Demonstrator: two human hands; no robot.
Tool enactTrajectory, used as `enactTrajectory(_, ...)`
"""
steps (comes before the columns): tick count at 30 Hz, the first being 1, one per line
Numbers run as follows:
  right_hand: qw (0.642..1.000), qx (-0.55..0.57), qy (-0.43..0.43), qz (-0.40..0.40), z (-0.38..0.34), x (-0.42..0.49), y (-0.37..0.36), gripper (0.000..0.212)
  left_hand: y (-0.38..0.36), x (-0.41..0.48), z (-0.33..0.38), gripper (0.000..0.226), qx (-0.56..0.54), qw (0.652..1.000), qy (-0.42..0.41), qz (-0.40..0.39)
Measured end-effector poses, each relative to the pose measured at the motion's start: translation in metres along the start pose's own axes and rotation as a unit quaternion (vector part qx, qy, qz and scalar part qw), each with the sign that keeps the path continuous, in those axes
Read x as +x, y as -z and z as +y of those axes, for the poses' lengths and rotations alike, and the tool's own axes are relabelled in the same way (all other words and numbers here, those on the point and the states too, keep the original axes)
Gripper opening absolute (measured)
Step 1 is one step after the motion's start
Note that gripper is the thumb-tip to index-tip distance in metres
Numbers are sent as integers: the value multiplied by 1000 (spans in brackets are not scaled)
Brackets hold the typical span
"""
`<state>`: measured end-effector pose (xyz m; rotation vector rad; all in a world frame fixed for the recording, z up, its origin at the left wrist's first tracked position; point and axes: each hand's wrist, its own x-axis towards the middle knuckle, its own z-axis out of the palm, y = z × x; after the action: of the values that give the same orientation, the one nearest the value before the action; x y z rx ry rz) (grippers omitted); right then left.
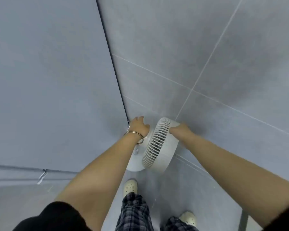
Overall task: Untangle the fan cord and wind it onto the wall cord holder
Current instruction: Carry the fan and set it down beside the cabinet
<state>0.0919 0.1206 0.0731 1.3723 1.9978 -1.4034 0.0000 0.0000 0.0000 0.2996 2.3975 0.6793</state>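
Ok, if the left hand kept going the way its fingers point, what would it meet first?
Probably the dark seam where wall meets tiled floor, just ahead of the left hand; nothing shows between. Depth is unclear.

Both arms stretched downward, left hand loosely spread, right hand with fingers hidden, perhaps curled

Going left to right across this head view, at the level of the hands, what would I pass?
The wall → left hand → fan → right hand → tiled floor.
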Motion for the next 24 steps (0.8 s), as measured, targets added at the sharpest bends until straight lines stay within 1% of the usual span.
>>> enactTrajectory(1, 999, 28, -20, -11, 1, 1, 0, 42, 0, 1, -3, 60, -1, 1000, 19, 3)
enactTrajectory(3, 993, 79, -69, -57, 2, -5, 1, 42, 1, 4, -8, 62, -26, 998, 62, 8)
enactTrajectory(5, 985, 118, -108, -69, 4, -5, -2, 42, 3, 7, -14, 54, -81, 992, 97, 16)
enactTrajectory(6, 983, 128, -117, -60, 5, -5, -6, 42, 3, 7, -15, 49, -111, 987, 111, 20)
enactTrajectory(8, 981, 141, -123, -42, 5, 0, -11, 43, 6, 12, -19, 48, -150, 980, 126, 25)
enactTrajectory(13, 974, 178, -142, -3, 5, 9, -20, 47, 9, 24, -37, 43, -174, 972, 153, -27)
enactTrajectory(16, 967, 195, -162, 13, 1, 9, -25, 48, 13, 29, -42, 40, -219, 960, 170, -45)
enactTrajectory(20, 956, 232, -177, 30, 4, 6, -27, 46, 0, 47, -54, 50, -300, 931, 205, -46)
enactTrajectory(24, 959, 231, -161, 35, 12, 1, -24, 41, -1, 22, -35, 48, -327, 921, 210, -30)
